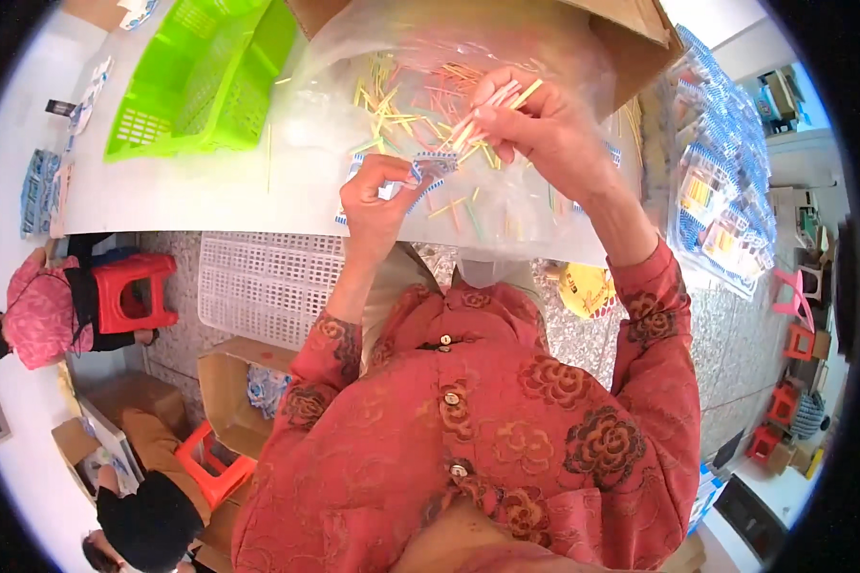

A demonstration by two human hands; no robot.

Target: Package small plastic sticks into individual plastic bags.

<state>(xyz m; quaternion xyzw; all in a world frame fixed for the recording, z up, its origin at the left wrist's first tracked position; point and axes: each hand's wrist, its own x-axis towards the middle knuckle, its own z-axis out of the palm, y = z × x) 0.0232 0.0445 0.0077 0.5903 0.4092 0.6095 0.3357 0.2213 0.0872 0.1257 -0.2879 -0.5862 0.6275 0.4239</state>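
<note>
My left hand (376,196) is closed on the edge of a small clear plastic packet (436,168) with a blue-and-white striped border. In my right hand (545,129), a few thin sticks (497,107) in pink, white and yellow are pinched between thumb and fingers. Their lower ends are close to the packet's top edge; whether they touch it I cannot tell. Beyond both hands lies a loose heap of similar yellow, pink and green sticks (392,113) on clear plastic sheeting (325,81). More sticks are scattered nearer the table's front edge.
A bright green basket (234,105) stands at the far left of the white table (162,196), with a cardboard box (631,29) at the back. Filled blue-and-white packets (721,181) are piled on the right. Below the front edge is a white plastic crate (268,286). Two other people sit at left.
</note>
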